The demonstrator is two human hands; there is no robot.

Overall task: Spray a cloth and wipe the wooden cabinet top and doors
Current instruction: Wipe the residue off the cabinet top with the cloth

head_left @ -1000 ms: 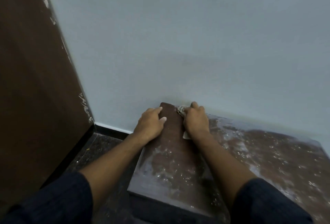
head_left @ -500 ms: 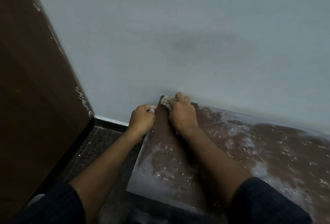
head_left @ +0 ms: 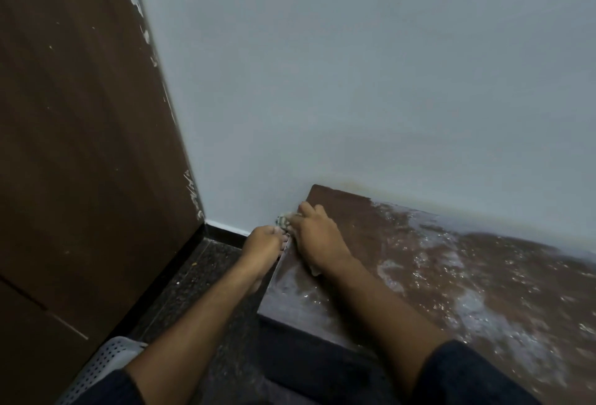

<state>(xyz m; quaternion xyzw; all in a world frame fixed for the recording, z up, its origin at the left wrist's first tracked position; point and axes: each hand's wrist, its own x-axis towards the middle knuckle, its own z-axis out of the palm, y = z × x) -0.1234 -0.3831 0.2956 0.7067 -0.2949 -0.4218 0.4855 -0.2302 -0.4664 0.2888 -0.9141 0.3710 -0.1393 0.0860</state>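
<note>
One cloth (head_left: 283,221) sits bunched at the cabinet top's (head_left: 403,253) left edge, near the back corner, toward eleven o'clock from the right hand (head_left: 317,237), which presses and grips it. The left hand (head_left: 263,243), just beside at nine o'clock, curls against that edge; its grasp cannot be told. The top's long axis runs toward four o'clock, mostly streaked.

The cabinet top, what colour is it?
Dark brown wood streaked with whitish dusty smears, seen in the head view.

Wall (head_left: 354,82) blocks behind cabinet top (head_left: 435,275); open floor (head_left: 200,282) lies left, before the door (head_left: 80,146).
</note>
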